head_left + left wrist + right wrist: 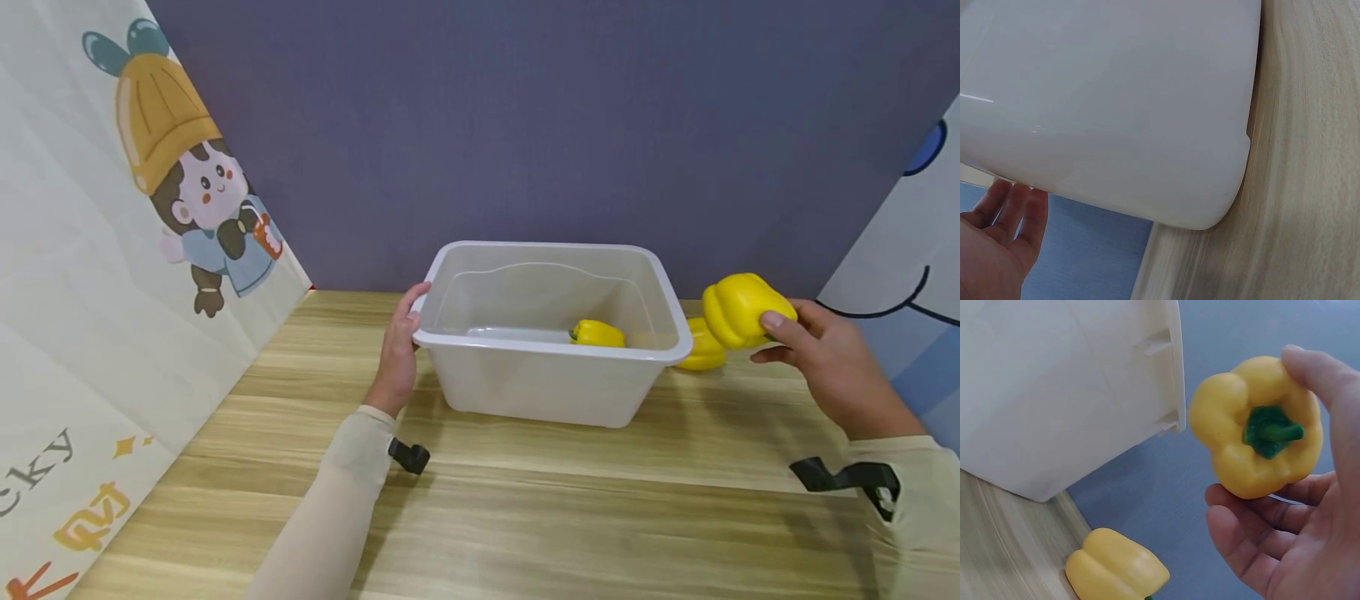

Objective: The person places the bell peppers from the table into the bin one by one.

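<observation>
A yellow bell pepper (742,310) with a green stem (1275,432) is pinched between thumb and fingers of my right hand (843,358), raised to the right of the white plastic bin (540,383). My left hand (396,354) grips the bin's left rim; in the left wrist view its fingers (1032,215) touch the edge of the bin. Inside the bin lies one yellow bell pepper (600,334), partly hidden by the front wall. Another yellow bell pepper (701,346) rests on the table just right of the bin, partly behind the held one.
The wood-grain table (480,517) carries the bin near its back edge. Behind stands a dark blue-grey panel (525,125). A white printed sheet with a cartoon figure (217,200) borders the left, and another printed sheet (915,275) the right.
</observation>
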The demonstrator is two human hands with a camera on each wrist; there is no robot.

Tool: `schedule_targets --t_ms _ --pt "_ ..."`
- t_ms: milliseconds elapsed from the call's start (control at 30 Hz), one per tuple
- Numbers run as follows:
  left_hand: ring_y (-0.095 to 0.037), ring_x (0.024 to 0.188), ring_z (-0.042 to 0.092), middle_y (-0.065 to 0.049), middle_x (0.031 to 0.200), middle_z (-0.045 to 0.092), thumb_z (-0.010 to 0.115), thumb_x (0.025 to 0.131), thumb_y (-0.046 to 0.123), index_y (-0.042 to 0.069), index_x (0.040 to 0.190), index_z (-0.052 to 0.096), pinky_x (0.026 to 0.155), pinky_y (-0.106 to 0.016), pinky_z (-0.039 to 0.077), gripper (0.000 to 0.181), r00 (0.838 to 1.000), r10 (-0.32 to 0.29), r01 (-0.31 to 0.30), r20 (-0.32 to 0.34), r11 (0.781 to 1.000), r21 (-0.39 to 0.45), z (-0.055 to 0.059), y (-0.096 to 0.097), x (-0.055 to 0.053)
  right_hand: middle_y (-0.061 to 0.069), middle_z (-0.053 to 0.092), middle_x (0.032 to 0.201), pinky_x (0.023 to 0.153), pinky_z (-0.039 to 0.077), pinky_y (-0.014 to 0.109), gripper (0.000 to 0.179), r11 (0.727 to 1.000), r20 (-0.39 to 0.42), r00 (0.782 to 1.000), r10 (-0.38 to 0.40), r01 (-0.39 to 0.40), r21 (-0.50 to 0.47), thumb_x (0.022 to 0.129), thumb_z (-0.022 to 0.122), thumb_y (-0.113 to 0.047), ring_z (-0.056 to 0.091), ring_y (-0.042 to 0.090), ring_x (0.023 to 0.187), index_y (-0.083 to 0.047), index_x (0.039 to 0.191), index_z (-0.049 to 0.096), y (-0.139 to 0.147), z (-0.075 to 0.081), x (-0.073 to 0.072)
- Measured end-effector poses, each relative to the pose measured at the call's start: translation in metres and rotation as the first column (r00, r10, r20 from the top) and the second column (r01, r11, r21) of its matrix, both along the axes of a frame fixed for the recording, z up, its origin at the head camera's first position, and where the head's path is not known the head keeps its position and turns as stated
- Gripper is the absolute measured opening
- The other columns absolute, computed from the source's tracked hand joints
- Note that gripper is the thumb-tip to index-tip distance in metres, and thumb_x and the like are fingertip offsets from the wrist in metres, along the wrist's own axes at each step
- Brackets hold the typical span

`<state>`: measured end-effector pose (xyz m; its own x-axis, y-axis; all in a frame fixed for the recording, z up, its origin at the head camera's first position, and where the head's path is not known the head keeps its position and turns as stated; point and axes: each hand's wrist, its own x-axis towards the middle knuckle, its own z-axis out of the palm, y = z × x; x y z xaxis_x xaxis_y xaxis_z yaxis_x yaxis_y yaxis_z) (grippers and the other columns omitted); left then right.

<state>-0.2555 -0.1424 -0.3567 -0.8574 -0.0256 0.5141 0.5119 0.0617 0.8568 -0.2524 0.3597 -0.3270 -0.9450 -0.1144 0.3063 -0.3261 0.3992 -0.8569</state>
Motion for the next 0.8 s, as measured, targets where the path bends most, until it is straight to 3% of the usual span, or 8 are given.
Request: schedule_targets --t_ms 133,233,300,433,533,800 --pt "-0.022 0.102 0.055 -0.032 0.125 0.051 0.031 0.099 0.032 0.014 0.150 0.042 0.087 -0.037 0.044 0.055 1.000 0.001 -0.001 -0.002 1.000 0.001 0.0003 0.0004 -0.0007 -0.005 0.054 0.118 0.073 0.053 0.018 0.025 1.000 -0.006 1.000 0.010 -0.010 -0.026 0.106 0.048 -0.019 0.059 0.005 0.094 -0.025 0.131 0.051 -0.0002 0.0002 -0.0002" --pt "-0.019 0.100 0.055 -0.033 0.125 0.051 0.032 0.099 0.034 0.014 0.150 0.042 0.087 -0.037 0.044 0.056 1.000 0.003 -0.003 -0.001 1.000 0.001 0.0003 0.0005 -0.0005 -0.005 0.054 0.118 0.072 0.053 0.018 0.026 0.999 0.004 1.000 0.009 -0.009 -0.042 0.106 0.049 -0.020 0.059 0.005 0.094 -0.025 0.131 0.051 -0.0004 0.0004 -0.0002" --pt "-0.022 0.101 0.055 -0.033 0.126 0.051 0.032 0.098 0.035 0.013 0.150 0.042 0.088 -0.037 0.044 0.057 1.000 0.005 -0.005 0.001 1.000 -0.001 -0.0004 0.0003 -0.0008 -0.006 0.053 0.119 0.073 0.053 0.018 0.026 1.000 0.010 1.000 0.001 -0.001 -0.031 0.106 0.048 -0.021 0.059 0.005 0.094 -0.026 0.132 0.050 -0.0006 0.0005 0.0000" --pt "-0.044 0.108 0.050 -0.033 0.128 0.050 0.032 0.098 0.035 0.013 0.150 0.042 0.089 -0.038 0.043 0.057 1.000 0.004 -0.004 0.007 1.000 -0.001 -0.0016 0.0011 -0.0017 -0.006 0.052 0.119 0.073 0.053 0.018 0.027 1.000 0.016 1.000 -0.016 0.016 -0.004 0.106 0.048 -0.024 0.059 0.004 0.094 -0.026 0.133 0.049 -0.0004 0.0005 0.0014" --pt "-0.054 0.112 0.044 -0.033 0.128 0.050 0.032 0.098 0.035 0.013 0.150 0.042 0.090 -0.039 0.042 0.057 1.000 0.002 -0.002 0.008 1.000 0.001 -0.0015 0.0017 -0.0017 -0.005 0.053 0.119 0.073 0.053 0.018 0.026 0.999 0.008 1.000 -0.001 0.001 -0.040 0.106 0.048 -0.022 0.059 0.004 0.094 -0.024 0.132 0.050 -0.0015 0.0001 0.0019" --pt "-0.049 0.109 0.047 -0.031 0.125 0.052 0.031 0.099 0.034 0.013 0.151 0.041 0.087 -0.036 0.043 0.056 1.000 0.008 -0.008 0.009 1.000 -0.001 -0.0008 0.0010 -0.0013 0.003 0.052 0.122 0.073 0.053 0.019 0.029 0.965 -0.020 0.994 0.107 -0.108 -0.240 0.105 0.050 -0.015 0.059 0.009 0.096 -0.015 0.134 0.052 -0.0082 -0.0008 0.0012"
